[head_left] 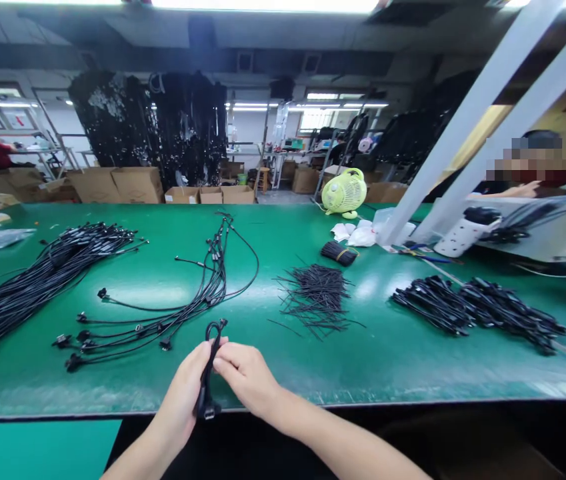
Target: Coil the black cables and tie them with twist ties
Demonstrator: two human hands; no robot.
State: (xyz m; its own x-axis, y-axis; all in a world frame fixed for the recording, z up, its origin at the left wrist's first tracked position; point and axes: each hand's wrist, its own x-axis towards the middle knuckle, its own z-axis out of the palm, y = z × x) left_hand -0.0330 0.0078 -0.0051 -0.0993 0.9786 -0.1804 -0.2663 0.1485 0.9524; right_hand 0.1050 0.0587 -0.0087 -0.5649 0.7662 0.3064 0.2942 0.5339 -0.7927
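Observation:
My left hand (183, 393) is closed around a folded black cable (211, 360) near the table's front edge; its loop sticks up above the fingers and a connector end hangs below. My right hand (245, 377) pinches the same cable from the right side. Just beyond my hands, several loose black cables with connectors (163, 313) fan out on the green table (387, 360). A scatter of short black twist ties (315, 297) lies to the right of them.
A large bundle of black cables (27, 280) lies at the left, and piles of bundled cables (483, 310) at the right. A yellow-green fan (344, 192), a small tied bundle (339, 253), white cloths and slanted white posts (463, 127) stand farther back. Another person sits at the far right; cardboard boxes line the back.

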